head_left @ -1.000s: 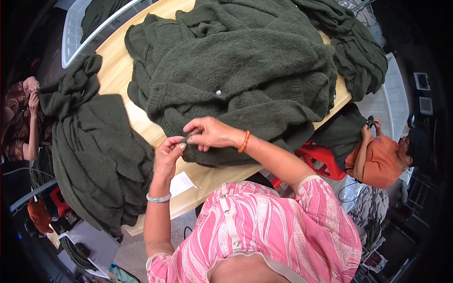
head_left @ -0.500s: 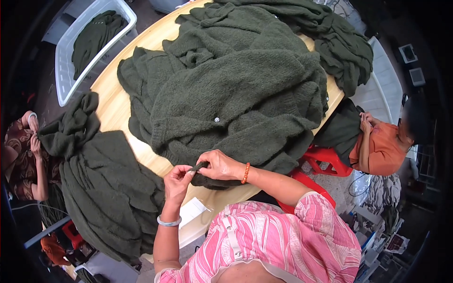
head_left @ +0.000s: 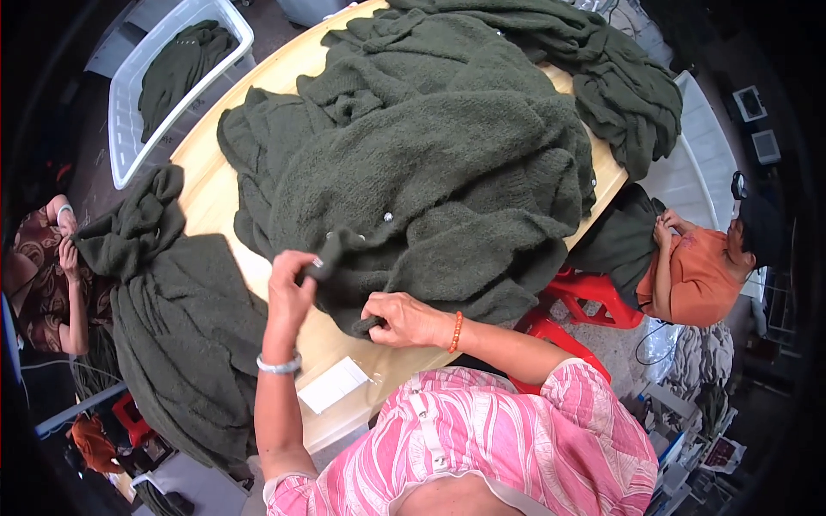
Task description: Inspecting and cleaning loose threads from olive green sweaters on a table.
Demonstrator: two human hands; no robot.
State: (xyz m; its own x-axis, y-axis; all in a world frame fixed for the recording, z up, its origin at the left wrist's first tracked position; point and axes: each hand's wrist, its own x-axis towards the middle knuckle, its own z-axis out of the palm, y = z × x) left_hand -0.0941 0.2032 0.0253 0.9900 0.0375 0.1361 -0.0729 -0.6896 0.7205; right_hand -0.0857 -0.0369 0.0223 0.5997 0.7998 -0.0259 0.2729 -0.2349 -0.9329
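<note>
A dark green knitted cardigan (head_left: 413, 172) lies in a bunched heap on the wooden table, with small sparkling buttons (head_left: 388, 217) on it. My left hand (head_left: 292, 279) pinches a fold of its near-left edge; a small shiny spot shows by the fingers, and motion blurs this part. Closed round another piece of the near edge is my right hand (head_left: 404, 318), a little lower and to the right. A dark rolled bit of knit pokes out by its fingers. The cloth between the two hands hangs in a loose, shadowed fold.
A white paper slip (head_left: 333, 385) rests on the table (head_left: 202, 185) near me. More green knitwear (head_left: 185, 344) drapes over the left edge, held by a person there. Another person in orange (head_left: 688, 275) works at the right. Red stools (head_left: 594, 297) and a white bin (head_left: 116, 129) stand around.
My hands, close together before at one short strip of the edge, have moved apart. The left went up and left, lifting the cloth; the paper slip shows more fully.
</note>
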